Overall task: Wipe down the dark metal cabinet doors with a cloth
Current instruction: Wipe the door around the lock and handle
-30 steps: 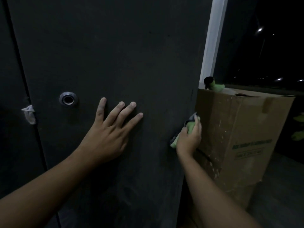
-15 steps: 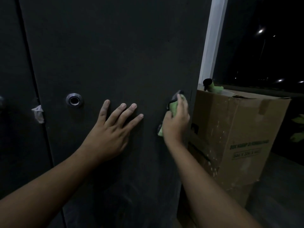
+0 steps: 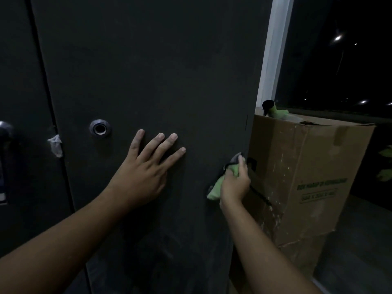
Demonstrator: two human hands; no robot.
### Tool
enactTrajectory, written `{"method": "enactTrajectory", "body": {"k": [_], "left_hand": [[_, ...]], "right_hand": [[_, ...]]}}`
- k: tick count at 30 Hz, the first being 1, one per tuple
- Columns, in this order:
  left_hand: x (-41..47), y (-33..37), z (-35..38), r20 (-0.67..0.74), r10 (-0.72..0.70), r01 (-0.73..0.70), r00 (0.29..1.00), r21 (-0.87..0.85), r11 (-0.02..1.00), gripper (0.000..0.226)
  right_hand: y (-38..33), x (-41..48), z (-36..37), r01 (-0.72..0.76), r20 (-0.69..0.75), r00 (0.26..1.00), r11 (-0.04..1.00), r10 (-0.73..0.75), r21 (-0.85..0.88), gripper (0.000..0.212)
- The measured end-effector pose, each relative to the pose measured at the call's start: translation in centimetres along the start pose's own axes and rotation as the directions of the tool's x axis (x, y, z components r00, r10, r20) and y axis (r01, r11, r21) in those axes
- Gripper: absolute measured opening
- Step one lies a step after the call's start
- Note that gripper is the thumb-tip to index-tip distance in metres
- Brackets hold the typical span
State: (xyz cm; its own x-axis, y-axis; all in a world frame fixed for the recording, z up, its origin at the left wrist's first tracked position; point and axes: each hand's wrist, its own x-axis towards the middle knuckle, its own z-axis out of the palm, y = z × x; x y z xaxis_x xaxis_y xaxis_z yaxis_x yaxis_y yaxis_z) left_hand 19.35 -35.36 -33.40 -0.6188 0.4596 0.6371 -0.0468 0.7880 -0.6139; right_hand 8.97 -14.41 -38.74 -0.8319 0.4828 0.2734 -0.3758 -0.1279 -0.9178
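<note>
A tall dark metal cabinet door (image 3: 148, 71) fills most of the view, with a round silver lock (image 3: 99, 128) at mid height. My left hand (image 3: 144, 172) lies flat on the door, fingers spread and straight. My right hand (image 3: 235, 183) grips a light green cloth (image 3: 216, 188) and presses it against the door close to its right edge. A second dark door (image 3: 19, 81) stands to the left, with a metal handle (image 3: 4, 132) at the frame's edge.
A big brown cardboard box (image 3: 307, 177) stands right beside the cabinet, with a green and black object (image 3: 273, 110) on top. A white window frame (image 3: 273, 49) rises behind it. A scrap of white tape (image 3: 55, 145) hangs at the seam between the doors.
My right hand with the cloth went up and inward along the door's right edge, then came back down and outward. The left hand has stayed flat on the door.
</note>
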Motion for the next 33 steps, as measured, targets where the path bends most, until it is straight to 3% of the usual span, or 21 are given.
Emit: {"method": "enactTrajectory", "body": {"k": [3, 5, 6, 8, 10, 12, 16, 17, 18, 19, 22, 23, 24, 26, 29, 30, 33], "left_hand": [[0.0, 0.0, 0.0, 0.004, 0.002, -0.002, 1.0, 0.0, 1.0, 0.066], [-0.2, 0.0, 0.0, -0.003, 0.004, -0.004, 1.0, -0.007, 1.0, 0.066], [-0.2, 0.0, 0.0, -0.01, 0.001, -0.001, 1.0, -0.013, 1.0, 0.065], [-0.3, 0.0, 0.1, -0.03, -0.014, 0.013, 0.999, -0.028, 1.0, 0.066], [-0.5, -0.1, 0.0, -0.04, -0.014, 0.012, 0.999, -0.043, 0.999, 0.065], [-0.7, -0.2, -0.2, -0.012, 0.005, -0.005, 1.0, -0.052, 0.999, 0.066], [-1.7, -1.2, -0.8, 0.076, 0.05, -0.046, 0.996, -0.057, 0.997, 0.066], [-2.1, -1.5, -0.9, 0.092, 0.057, -0.052, 0.994, -0.055, 0.997, 0.065], [-2.6, -1.8, -1.0, 0.104, 0.062, -0.057, 0.993, -0.052, 0.997, 0.065], [-3.1, -2.0, -1.1, 0.114, 0.065, -0.06, 0.991, -0.049, 0.997, 0.065], [-4.7, -2.5, -1.4, 0.143, 0.064, -0.06, 0.988, -0.036, 0.998, 0.064], [-5.3, -2.7, -1.6, 0.157, 0.066, -0.062, 0.985, -0.029, 0.998, 0.064], [-5.7, -2.8, -1.9, 0.168, 0.063, -0.06, 0.984, -0.019, 0.998, 0.065], [-6.4, -3.3, -2.6, 0.171, 0.029, -0.032, 0.985, 0.014, 0.999, 0.066], [-6.5, -4.9, -4.4, 0.146, -0.076, 0.068, 0.986, 0.062, 0.996, 0.068], [-6.4, -5.7, -5.0, 0.145, -0.109, 0.1, 0.983, 0.072, 0.992, 0.069], [-6.4, -8.5, -6.8, 0.182, -0.177, 0.173, 0.967, 0.04, 0.984, 0.072]], "right_hand": [[-2.7, 0.9, 1.6, 0.235, 0.029, 0.972, 0.954, -0.234, -0.184, 0.063], [-3.5, 0.2, 2.3, 0.458, 0.139, 0.889, 0.836, -0.437, -0.301, 0.067], [-3.5, -0.4, 2.5, 0.577, 0.215, 0.817, 0.758, -0.535, -0.305, 0.068], [-2.3, -1.6, 2.6, 0.806, 0.404, 0.589, 0.541, -0.7, -0.238, 0.064], [0.5, -2.7, 2.3, 0.94, 0.576, 0.327, 0.322, -0.749, -0.115, 0.053], [3.8, -3.5, 1.5, 0.987, 0.689, 0.122, 0.159, -0.714, -0.01, 0.032], [5.0, -2.8, -0.3, 0.995, 0.803, -0.087, -0.01, -0.59, 0.1, 0.033], [4.3, -2.2, -0.5, 0.993, 0.798, -0.097, -0.003, -0.594, 0.119, 0.038], [3.4, -1.7, -0.5, 0.994, 0.782, -0.052, 0.046, -0.621, 0.103, 0.044], [2.2, -1.2, -0.4, 0.987, 0.755, 0.07, 0.154, -0.652, 0.042, 0.051], [-2.9, -0.9, 1.7, 0.761, 0.49, 0.626, 0.614, -0.607, -0.211, 0.073], [-4.7, -1.2, 2.8, 0.664, 0.388, 0.735, 0.705, -0.556, -0.249, 0.073], [-6.3, -1.5, 4.0, 0.609, 0.308, 0.788, 0.749, -0.534, -0.26, 0.07], [-8.7, -2.5, 6.0, 0.607, 0.223, 0.795, 0.754, -0.565, -0.251, 0.066], [-9.6, -4.9, 7.7, 0.745, 0.297, 0.666, 0.623, -0.684, -0.237, 0.068], [-9.2, -5.6, 8.0, 0.809, 0.369, 0.585, 0.553, -0.722, -0.201, 0.069], [-6.9, -7.5, 8.0, 0.963, 0.559, 0.25, 0.263, -0.791, -0.058, 0.062]]}}
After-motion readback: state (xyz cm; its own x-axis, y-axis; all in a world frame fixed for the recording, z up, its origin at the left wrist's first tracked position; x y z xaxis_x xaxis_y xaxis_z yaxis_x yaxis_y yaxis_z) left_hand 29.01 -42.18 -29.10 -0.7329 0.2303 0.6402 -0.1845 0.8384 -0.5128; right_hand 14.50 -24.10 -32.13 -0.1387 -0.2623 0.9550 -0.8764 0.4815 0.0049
